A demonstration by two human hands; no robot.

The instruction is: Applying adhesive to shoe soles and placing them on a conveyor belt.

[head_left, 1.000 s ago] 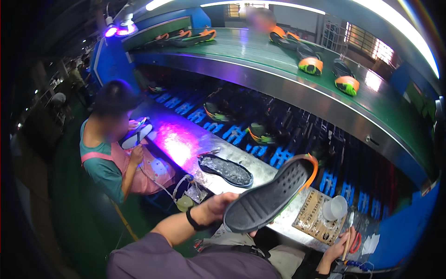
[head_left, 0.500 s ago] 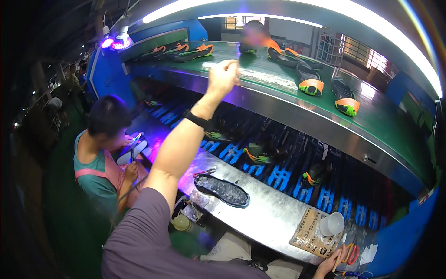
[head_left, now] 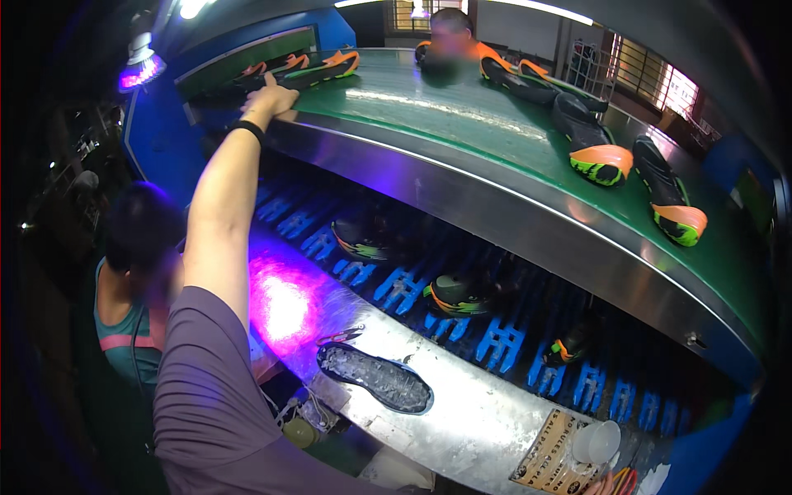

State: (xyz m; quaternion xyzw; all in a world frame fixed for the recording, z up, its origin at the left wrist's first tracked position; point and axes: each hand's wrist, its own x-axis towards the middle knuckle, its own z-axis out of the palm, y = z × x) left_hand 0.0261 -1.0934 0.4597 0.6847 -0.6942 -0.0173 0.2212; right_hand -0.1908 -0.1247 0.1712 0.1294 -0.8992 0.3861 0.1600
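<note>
My left hand point(head_left: 271, 101) is stretched over the upper green belt at the far left, open, fingers forward and nothing visible in it. It is beside a row of black and orange shoe soles point(head_left: 334, 73); whether it touches one I cannot tell. At the bottom right edge my right hand point(head_left: 609, 485) is mostly cut off, its fingers closed near a thin pale stick-like piece. A black sole point(head_left: 375, 378), its inner face smeared whitish, lies on the metal bench point(head_left: 470, 388). Beside its far-left end is a small pair of dark metal snips point(head_left: 341, 336).
On the cardboard point(head_left: 544, 454) stands a white cup point(head_left: 596, 443), with red and yellow scissor handles point(head_left: 627, 480) nearby. Shoe uppers point(head_left: 462, 295) ride the lower blue-slatted conveyor point(head_left: 499, 346). A co-worker point(head_left: 136, 289) sits at left; another person point(head_left: 450, 37) is behind the belt.
My left hand has moved left along the upper belt to the soles there, its fingers extending from a closed shape. The view has shifted, and my right hand has slipped mostly out of frame.
</note>
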